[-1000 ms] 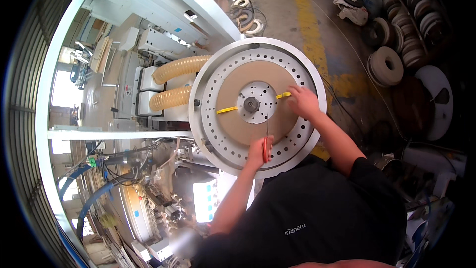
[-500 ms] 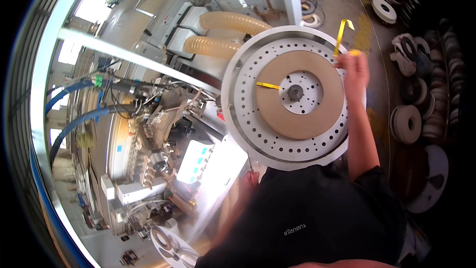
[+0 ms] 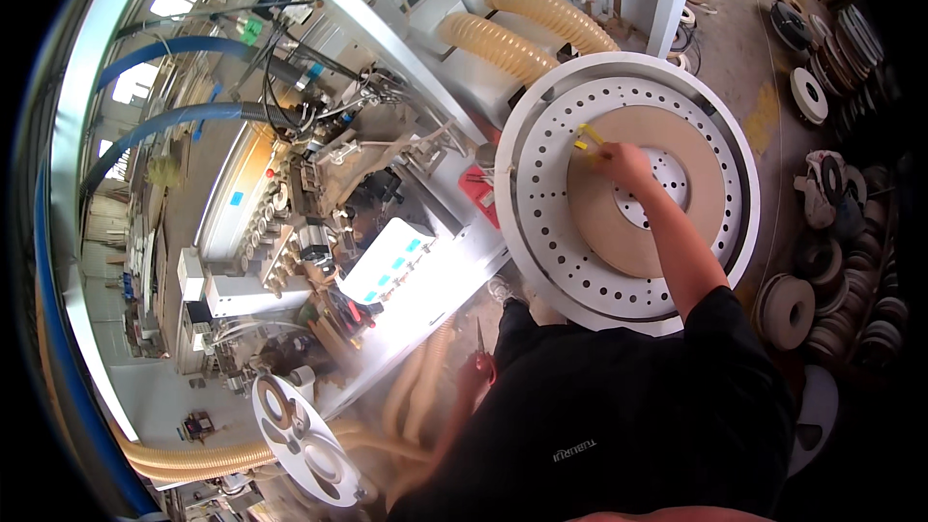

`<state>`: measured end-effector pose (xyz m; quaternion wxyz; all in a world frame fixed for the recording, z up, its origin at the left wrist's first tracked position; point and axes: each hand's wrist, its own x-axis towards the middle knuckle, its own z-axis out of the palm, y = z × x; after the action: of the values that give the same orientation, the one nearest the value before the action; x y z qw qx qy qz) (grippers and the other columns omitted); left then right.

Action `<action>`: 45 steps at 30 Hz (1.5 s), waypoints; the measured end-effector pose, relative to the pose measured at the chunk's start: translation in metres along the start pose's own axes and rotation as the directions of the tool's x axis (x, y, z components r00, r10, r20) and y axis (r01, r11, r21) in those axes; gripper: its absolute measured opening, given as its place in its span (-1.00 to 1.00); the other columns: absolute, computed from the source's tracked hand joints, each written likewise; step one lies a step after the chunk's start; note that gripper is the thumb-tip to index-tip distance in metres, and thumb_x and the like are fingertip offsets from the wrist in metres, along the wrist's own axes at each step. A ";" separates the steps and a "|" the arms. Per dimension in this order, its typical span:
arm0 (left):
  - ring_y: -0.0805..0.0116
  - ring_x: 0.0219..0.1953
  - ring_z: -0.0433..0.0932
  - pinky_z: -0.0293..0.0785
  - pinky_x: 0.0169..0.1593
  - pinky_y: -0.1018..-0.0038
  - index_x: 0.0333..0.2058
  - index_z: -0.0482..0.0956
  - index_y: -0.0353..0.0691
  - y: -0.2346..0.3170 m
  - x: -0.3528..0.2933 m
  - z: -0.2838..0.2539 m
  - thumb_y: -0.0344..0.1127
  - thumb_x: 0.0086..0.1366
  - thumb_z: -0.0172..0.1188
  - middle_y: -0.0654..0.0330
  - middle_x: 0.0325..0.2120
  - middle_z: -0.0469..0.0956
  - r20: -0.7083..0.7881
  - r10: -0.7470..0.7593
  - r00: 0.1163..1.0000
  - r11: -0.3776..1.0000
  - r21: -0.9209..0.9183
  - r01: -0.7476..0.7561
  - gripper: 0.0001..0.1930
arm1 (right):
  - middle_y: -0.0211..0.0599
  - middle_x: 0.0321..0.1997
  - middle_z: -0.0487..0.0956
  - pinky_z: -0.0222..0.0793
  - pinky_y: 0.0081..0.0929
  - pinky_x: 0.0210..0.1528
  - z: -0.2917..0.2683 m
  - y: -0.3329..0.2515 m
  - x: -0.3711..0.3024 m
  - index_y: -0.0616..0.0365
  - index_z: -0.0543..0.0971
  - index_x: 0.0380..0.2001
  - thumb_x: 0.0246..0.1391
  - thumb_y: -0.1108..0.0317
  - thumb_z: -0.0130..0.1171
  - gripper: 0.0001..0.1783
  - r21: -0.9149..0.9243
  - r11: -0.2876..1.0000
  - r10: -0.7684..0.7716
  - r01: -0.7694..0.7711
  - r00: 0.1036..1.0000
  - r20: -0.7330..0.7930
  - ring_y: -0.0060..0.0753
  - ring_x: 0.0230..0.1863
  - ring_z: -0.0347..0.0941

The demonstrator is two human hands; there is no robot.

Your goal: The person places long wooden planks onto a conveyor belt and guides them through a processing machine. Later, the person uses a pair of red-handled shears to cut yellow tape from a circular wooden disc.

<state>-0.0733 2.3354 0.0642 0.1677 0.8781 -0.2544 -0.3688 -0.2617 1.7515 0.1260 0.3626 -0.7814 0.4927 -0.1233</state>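
A wide brown roll of edge banding (image 3: 594,217) lies flat on a round, perforated grey turntable (image 3: 541,193) with a raised rim. My right hand (image 3: 623,166) reaches over the roll's left part, its fingers pinched at a yellow strap (image 3: 588,138). Beyond the fingertips two short yellow parts show; whether they belong to one strip or two, I cannot tell. Part of the roll's centre is covered by that hand and forearm. Low beside my body, my left hand (image 3: 472,382) is closed round red-handled scissors (image 3: 483,360), their blades pointing up and away from the roll.
To the left stands a machine with a bright white panel (image 3: 387,261) and blue hoses (image 3: 174,126). A red holder (image 3: 480,195) sits beside the turntable. Ribbed ducts (image 3: 541,24) run behind it. On the right, several rolls (image 3: 788,311) are stacked along the floor.
My right hand has moved from the turntable's right rim, where it held up a yellow strap, leftward onto the roll. The view has shifted; the left hand still grips the scissors.
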 end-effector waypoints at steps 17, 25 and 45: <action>-0.08 0.13 0.60 0.57 0.21 0.05 0.34 0.50 -0.10 -0.182 0.317 -0.068 -0.01 0.42 0.19 -0.08 0.05 0.61 0.062 0.167 0.984 0.841 0.512 -0.174 -0.42 | -0.43 -0.23 0.74 0.54 -0.59 0.02 0.026 -0.174 -0.135 0.23 0.74 -0.17 0.25 0.53 0.44 -0.89 0.474 0.873 0.138 0.116 0.873 -0.467 -0.67 -0.16 0.61; 0.12 -0.34 0.69 0.62 -0.19 0.27 0.18 0.59 -0.16 0.019 0.264 -0.192 -0.19 0.38 0.41 0.16 -0.30 0.69 0.100 0.635 0.766 0.753 -0.301 -0.585 -0.55 | -0.38 -0.26 0.72 0.53 -0.56 -0.15 0.204 -0.248 -0.176 0.24 0.67 -0.07 0.27 0.36 0.45 -0.74 0.649 0.594 0.453 -0.476 0.864 0.219 -0.60 -0.24 0.61; 0.14 -0.31 0.68 0.63 -0.18 0.23 -0.14 0.76 -0.04 0.040 0.195 -0.454 -0.16 0.34 0.30 0.19 -0.40 0.68 0.163 0.583 0.796 0.450 0.751 -0.483 -0.80 | -0.26 -0.09 0.75 0.59 -0.20 -0.04 0.168 -0.220 -0.059 -0.18 0.74 0.06 0.07 0.06 0.55 -0.53 0.079 0.996 0.056 -0.042 0.983 -0.177 -0.17 -0.11 0.69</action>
<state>0.3633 2.2402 0.2785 -0.0959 0.7585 -0.6366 -0.1018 -0.0474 1.9322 0.1684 0.3490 -0.7406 0.5374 -0.2024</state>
